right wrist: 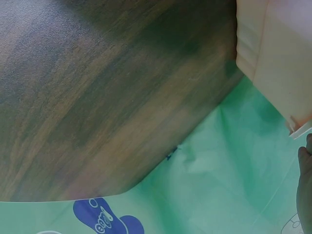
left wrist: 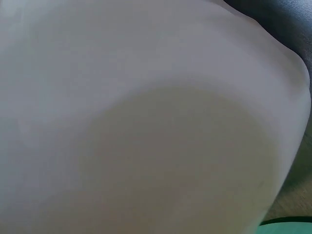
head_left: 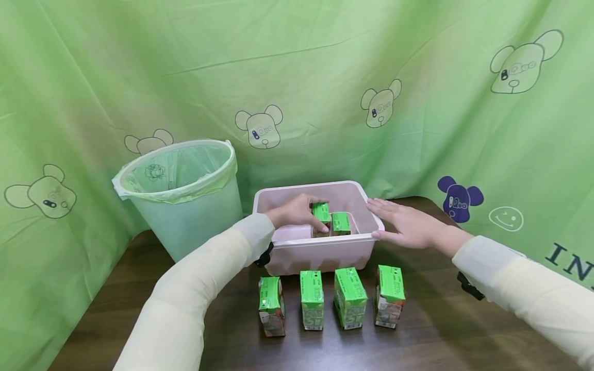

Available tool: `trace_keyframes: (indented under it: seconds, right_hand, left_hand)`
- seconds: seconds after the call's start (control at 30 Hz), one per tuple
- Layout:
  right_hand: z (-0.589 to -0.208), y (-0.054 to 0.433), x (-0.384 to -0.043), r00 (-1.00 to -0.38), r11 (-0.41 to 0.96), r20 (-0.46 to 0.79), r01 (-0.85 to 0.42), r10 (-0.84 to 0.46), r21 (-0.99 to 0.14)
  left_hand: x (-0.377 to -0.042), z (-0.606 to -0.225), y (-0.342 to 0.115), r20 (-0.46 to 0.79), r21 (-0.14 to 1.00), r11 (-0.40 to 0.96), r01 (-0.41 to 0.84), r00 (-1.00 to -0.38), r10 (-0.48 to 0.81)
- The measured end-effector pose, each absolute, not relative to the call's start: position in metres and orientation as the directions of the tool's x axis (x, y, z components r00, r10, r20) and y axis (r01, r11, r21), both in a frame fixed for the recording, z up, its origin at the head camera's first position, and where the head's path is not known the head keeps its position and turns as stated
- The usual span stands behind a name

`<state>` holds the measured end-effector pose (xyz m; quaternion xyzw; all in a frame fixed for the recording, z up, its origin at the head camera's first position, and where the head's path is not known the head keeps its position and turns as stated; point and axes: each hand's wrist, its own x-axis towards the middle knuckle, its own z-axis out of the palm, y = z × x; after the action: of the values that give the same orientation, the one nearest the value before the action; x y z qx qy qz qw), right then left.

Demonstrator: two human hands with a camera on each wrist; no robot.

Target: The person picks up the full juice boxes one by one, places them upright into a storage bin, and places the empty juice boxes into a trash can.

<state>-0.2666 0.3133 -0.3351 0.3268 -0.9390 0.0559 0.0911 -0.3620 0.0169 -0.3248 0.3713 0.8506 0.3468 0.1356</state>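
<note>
A pink plastic bin [head_left: 320,256] stands on the table in the head view. Inside it my left hand [head_left: 300,212] grips a green-topped drink carton [head_left: 321,211] between thumb and fingers. Just right of that one, a second drink carton [head_left: 341,221] stands in the bin. My right hand [head_left: 405,221] rests with straight fingers on the bin's right rim. In front of the bin several more cartons stand upright in a row, from the left carton [head_left: 271,306] to the right carton [head_left: 390,296]. The left wrist view is mostly filled by a pale, blurred surface.
A light green trash can [head_left: 195,216] with a clear liner stands left of the bin. Behind everything hangs a green curtain [head_left: 315,62] with bear-head prints. The dark wood table [head_left: 445,314] ends near the curtain, its edge also visible in the right wrist view.
</note>
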Motion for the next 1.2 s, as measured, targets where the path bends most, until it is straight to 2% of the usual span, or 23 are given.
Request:
trace_keyframes:
  seconds: [0.6, 1.2]
  right_hand:
    - [-0.3351, 0.313, -0.2666, -0.774, 0.782, 0.199, -0.621, -0.601, -0.05]
    - [-0.3344, 0.3137, -0.2659, -0.771, 0.783, 0.208, -0.621, -0.601, -0.038]
  left_hand:
    - [-0.3627, -0.3348, 0.0206, -0.022, 0.61, 0.544, 0.576, -0.674, 0.738]
    - [-0.3609, -0.3327, 0.0196, -0.049, 0.644, 0.533, 0.548, -0.666, 0.744]
